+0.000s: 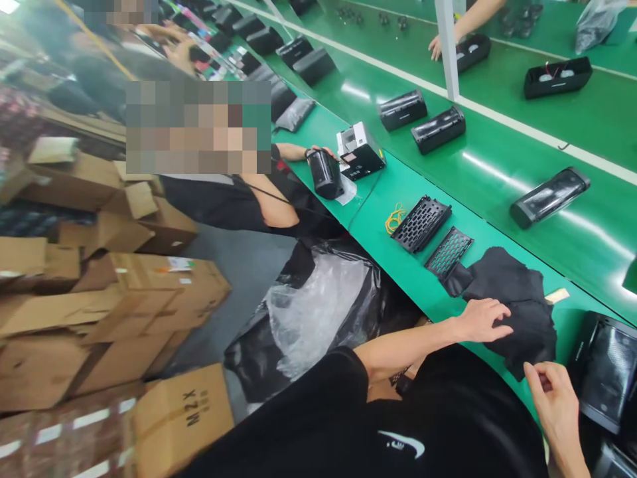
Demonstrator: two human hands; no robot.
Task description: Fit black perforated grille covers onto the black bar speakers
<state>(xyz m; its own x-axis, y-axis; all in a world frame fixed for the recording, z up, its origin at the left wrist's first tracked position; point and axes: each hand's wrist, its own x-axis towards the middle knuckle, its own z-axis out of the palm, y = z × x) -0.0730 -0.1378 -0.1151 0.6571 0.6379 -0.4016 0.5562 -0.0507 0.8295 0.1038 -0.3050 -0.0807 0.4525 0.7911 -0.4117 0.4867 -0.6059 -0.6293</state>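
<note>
My left hand (485, 320) rests on a pile of black fabric (517, 282) on the green table, its fingers spread and slightly bent, holding nothing I can see. Close to the fabric's near corner is my right hand (555, 398), its fingers curled loosely with a gap to the thumb; no held thing shows. Beyond the fabric lie a perforated black grille (450, 253) and a larger black grille (421, 224). A black speaker (608, 372) stands to the right of my right hand, partly cut off by the frame.
Speaker housings (550, 197) lie along the green conveyor (502, 159). A co-worker's hand (318, 156) holds a speaker (326, 174) beside a black-and-white box (361, 153). Yellow rubber bands (395, 218) lie by the grilles. A plastic-lined bag (318, 305) and cartons (179, 418) stand left.
</note>
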